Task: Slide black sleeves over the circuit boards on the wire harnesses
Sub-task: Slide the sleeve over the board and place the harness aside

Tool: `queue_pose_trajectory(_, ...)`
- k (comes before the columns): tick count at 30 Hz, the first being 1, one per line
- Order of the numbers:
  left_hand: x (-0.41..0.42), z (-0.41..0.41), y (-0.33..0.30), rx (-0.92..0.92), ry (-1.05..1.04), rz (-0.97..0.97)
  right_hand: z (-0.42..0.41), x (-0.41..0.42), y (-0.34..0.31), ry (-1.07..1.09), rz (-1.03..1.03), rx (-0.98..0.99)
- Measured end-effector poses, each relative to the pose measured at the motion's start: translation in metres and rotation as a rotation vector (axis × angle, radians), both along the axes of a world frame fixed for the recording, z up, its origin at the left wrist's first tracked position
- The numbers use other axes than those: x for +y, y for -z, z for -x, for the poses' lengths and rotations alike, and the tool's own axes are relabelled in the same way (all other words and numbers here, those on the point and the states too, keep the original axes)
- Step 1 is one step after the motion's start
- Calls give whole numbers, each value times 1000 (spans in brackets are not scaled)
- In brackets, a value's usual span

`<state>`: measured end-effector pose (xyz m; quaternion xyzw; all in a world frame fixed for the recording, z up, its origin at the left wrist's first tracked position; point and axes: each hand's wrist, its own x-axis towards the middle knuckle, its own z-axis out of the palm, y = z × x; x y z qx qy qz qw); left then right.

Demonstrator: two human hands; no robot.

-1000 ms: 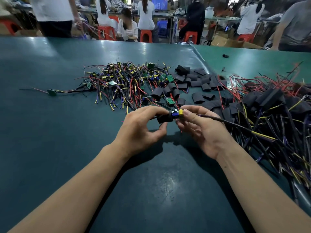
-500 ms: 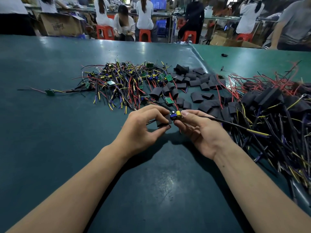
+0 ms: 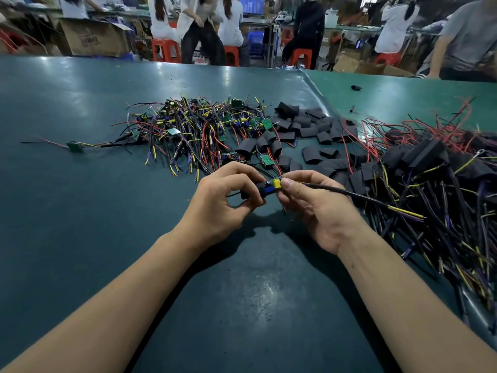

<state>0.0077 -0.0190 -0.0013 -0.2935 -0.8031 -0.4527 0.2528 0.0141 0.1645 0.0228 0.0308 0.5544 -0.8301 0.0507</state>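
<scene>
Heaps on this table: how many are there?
3. Unsleeved wire harnesses lie far left of centre, loose black sleeves in the middle, sleeved harnesses at right. Their edges overlap, so items underneath may be hidden.

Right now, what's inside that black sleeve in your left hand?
The circuit board is partly inside the black sleeve: its blue and yellow parts still stick out toward the right hand. The left hand hides how far it reaches.

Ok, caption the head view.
Left hand slides black sleeve onto circuit board pinched by right hand.
</scene>
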Motion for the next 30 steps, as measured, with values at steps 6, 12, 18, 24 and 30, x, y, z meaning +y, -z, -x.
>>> queue_pose_trajectory(6,1,-2,-2,25,21,22,0,0,0,-19,131,-91)
queue_pose_trajectory(12,0,-1,-1,43,-5,47,-3,-6,1,-37,80,-36)
queue_pose_trajectory(18,1,2,2,-62,66,-51,0,-8,5,79,-87,58)
queue_pose_trajectory(24,2,-1,-1,-5,55,-59,-1,-7,2,-4,-154,103)
queue_pose_trajectory(30,3,-3,-2,78,50,-9,-2,-5,2,-22,-215,188)
